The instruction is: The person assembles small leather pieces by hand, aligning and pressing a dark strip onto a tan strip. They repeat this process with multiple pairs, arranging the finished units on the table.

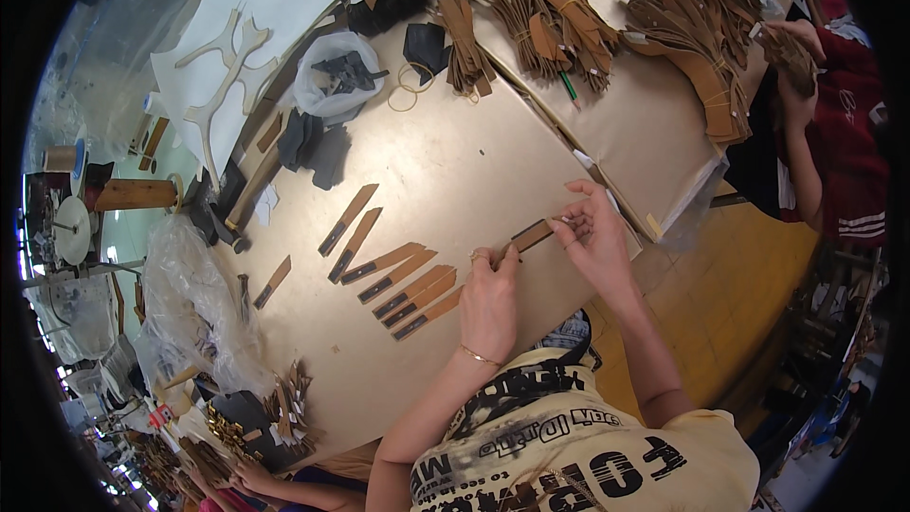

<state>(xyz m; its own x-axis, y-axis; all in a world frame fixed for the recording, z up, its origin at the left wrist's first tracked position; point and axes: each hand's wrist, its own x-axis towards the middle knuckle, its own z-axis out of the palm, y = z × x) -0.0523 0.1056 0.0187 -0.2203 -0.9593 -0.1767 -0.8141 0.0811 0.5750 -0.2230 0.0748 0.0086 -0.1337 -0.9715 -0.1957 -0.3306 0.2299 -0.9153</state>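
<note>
A short brown leather strip (533, 236) with a dark edge is held level above the near right part of the table. My left hand (489, 303), wearing a ring and a bracelet, pinches its left end between thumb and fingers. At the other end, the thumb and forefinger of my right hand (597, 236) close on the strip, the other fingers raised and loosely bent. Left of my hands, several brown leather strips (393, 273) with black patches at their lower ends lie fanned out, some overlapping. One more such strip (273, 282) lies apart, farther left.
Bundles of brown strips (559, 28) lie along the far side beside a green pencil (569, 87). A plastic bag (338, 74) with dark pieces, a hammer (254, 192) and black scraps (318, 149) lie at left. Another person's hands (799, 66) hold strips at right.
</note>
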